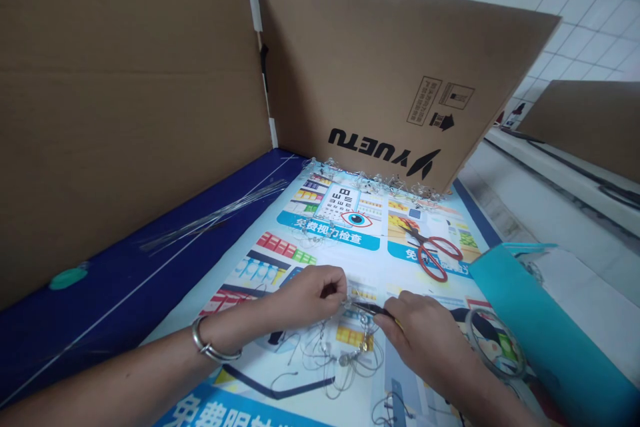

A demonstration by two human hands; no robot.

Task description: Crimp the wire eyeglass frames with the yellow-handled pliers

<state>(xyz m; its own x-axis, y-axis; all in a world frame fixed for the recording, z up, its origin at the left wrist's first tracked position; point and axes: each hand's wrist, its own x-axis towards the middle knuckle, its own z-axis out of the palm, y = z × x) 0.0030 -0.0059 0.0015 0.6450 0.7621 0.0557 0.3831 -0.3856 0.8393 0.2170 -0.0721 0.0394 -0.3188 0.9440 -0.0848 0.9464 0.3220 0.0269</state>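
My left hand (320, 293), with a silver bangle (213, 347) on its wrist, is closed in a pinch on one end of a beaded wire strand (343, 360). The strand, with clear beads and thin loops, hangs and spreads over the printed sheet below. My right hand (425, 330) is wrapped round a pair of black-nosed pliers (369, 308). Their tip meets the strand right beside my left fingertips; most of the handles are hidden in my palm. Beyond my right hand lie red-handled scissors (434, 250), blades apart.
Cardboard panels (380, 73) stand at the back and left. Several wire-and-bead pieces (380, 183) line the back panel's foot. Thin clear strands (220, 213) lie on the blue surface, near a green piece (69, 278). A clear ring-shaped roll (520, 363) and turquoise box (545, 320) are at right.
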